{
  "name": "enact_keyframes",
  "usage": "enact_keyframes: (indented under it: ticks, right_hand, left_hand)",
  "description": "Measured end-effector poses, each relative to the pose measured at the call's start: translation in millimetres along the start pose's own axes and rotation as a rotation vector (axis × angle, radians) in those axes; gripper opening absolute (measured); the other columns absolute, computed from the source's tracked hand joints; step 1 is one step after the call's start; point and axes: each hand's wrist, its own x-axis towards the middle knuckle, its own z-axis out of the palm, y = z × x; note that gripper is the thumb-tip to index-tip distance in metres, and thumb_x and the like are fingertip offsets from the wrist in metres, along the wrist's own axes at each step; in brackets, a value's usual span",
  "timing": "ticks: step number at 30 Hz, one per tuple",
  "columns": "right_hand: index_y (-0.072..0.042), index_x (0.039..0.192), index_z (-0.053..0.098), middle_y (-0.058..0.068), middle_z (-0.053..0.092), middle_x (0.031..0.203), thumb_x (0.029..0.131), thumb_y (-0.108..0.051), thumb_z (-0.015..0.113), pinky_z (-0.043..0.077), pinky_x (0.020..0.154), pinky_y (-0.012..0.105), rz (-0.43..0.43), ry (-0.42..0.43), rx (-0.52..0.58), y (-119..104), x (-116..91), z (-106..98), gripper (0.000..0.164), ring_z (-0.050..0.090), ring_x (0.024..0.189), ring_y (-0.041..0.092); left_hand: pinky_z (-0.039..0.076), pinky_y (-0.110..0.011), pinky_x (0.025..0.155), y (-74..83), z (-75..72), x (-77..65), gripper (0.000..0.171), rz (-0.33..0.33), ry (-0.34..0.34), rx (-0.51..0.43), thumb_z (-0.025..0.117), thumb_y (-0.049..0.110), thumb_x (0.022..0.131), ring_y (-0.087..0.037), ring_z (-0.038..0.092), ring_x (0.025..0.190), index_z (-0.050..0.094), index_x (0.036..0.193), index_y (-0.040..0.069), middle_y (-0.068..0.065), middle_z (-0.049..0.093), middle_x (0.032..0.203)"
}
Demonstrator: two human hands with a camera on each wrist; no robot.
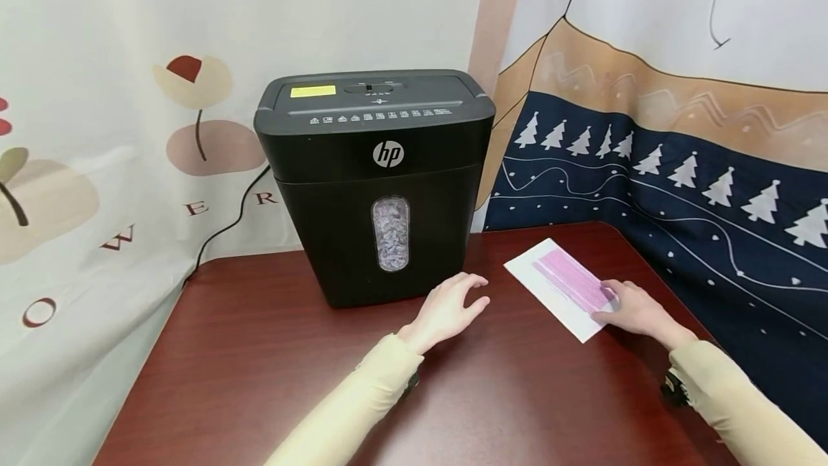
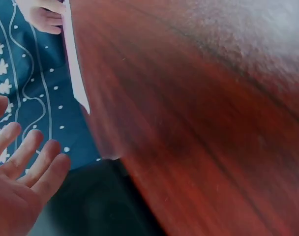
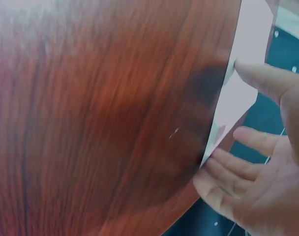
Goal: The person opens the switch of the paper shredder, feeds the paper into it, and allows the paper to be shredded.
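Observation:
A white paper sheet (image 1: 542,280) with a pink block of print on top lies at the right of the table, turned at a slant. My right hand (image 1: 637,311) holds its near right end, thumb at one edge and fingers at the other. In the right wrist view the thumb (image 3: 262,81) rests against the white paper (image 3: 245,37), while the fingertips reach its corner. My left hand (image 1: 446,310) hovers over the table in front of a black HP paper shredder (image 1: 336,229), fingers relaxed and holding nothing. The left wrist view shows those fingers (image 2: 50,172) spread apart.
The shredder stands at the back of the reddish-brown wooden table (image 1: 259,365), with paper shreds behind its window (image 1: 391,234). A black cord (image 1: 241,216) runs from it to the left. Printed curtains (image 1: 711,185) hang along the back and right edges.

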Motion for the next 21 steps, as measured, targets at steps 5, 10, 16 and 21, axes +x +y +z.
enact_keyframes:
  ticks: [5, 10, 16, 21]
  right_hand:
    - [0.01, 0.138, 0.057, 0.035, 0.064, 0.127, 0.08, -0.037, 0.088, 0.056, 0.094, 0.066, -0.084, 0.006, -0.01, -14.2, -3.9, 7.1, 0.081, 0.062, 0.106, 0.042]
    - [0.006, 0.139, 0.059, 0.028, 0.066, 0.127, 0.079, -0.036, 0.089, 0.055, 0.098, 0.064, -0.158, 0.001, 0.008, -26.4, -7.1, 13.7, 0.079, 0.061, 0.109, 0.038]
    - [0.0, 0.142, 0.06, 0.023, 0.066, 0.13, 0.079, -0.037, 0.09, 0.058, 0.097, 0.061, -0.217, -0.012, 0.01, -35.2, -12.1, 18.9, 0.079, 0.061, 0.111, 0.033]
    - [-0.004, 0.144, 0.059, 0.021, 0.065, 0.134, 0.078, -0.04, 0.09, 0.059, 0.095, 0.058, -0.239, -0.004, 0.01, -39.3, -14.1, 20.7, 0.081, 0.059, 0.114, 0.032]
  left_hand:
    - [0.059, -0.039, 0.1, 1.7, 13.2, 11.1, 0.033, -0.027, -0.013, 0.014, 0.066, 0.028, 0.103, -0.024, 0.072, 0.115, 0.07, 0.131, 0.012, -0.007, 0.074, 0.128]
    - [0.059, -0.04, 0.097, 3.5, 26.0, 21.5, 0.033, -0.064, -0.013, 0.023, 0.067, 0.026, 0.102, -0.026, 0.072, 0.112, 0.07, 0.13, 0.01, -0.01, 0.074, 0.126]
    - [0.059, -0.041, 0.095, 2.0, 41.0, 27.3, 0.037, -0.169, -0.011, 0.045, 0.069, 0.024, 0.099, -0.031, 0.071, 0.114, 0.068, 0.133, 0.009, -0.014, 0.073, 0.128]
    - [0.06, -0.043, 0.089, 1.7, 48.4, 28.5, 0.04, -0.239, -0.005, 0.048, 0.07, 0.022, 0.098, -0.033, 0.072, 0.112, 0.065, 0.136, 0.01, -0.017, 0.075, 0.124]
